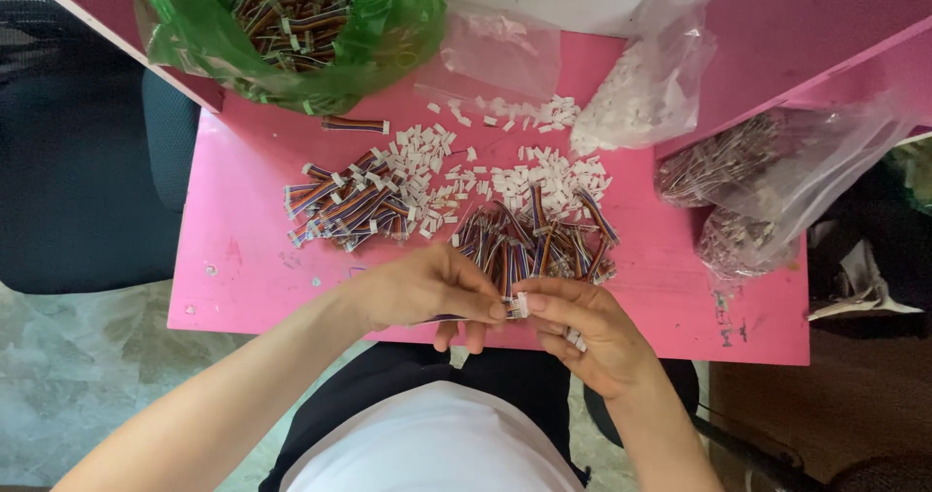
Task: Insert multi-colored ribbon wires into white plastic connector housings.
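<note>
My left hand (427,293) and my right hand (587,332) meet above the near edge of the pink table (243,259). The left fingers pinch a short multicoloured ribbon cable (456,315). The right thumb and forefinger grip a small white connector (520,305) at the cable's end, and a few more white connectors (575,338) rest in the right palm. Just beyond the hands lies a pile of loose multicoloured cables (534,240). A second cable pile (345,204) lies to the left. Loose white connectors (549,174) are scattered between and behind the piles.
A green plastic bag of cables (291,21) sits at the back left. A clear bag of white connectors (646,94) lies at the back right, and clear bags of wires (738,177) lie at the right edge. A dark chair (78,172) stands to the left.
</note>
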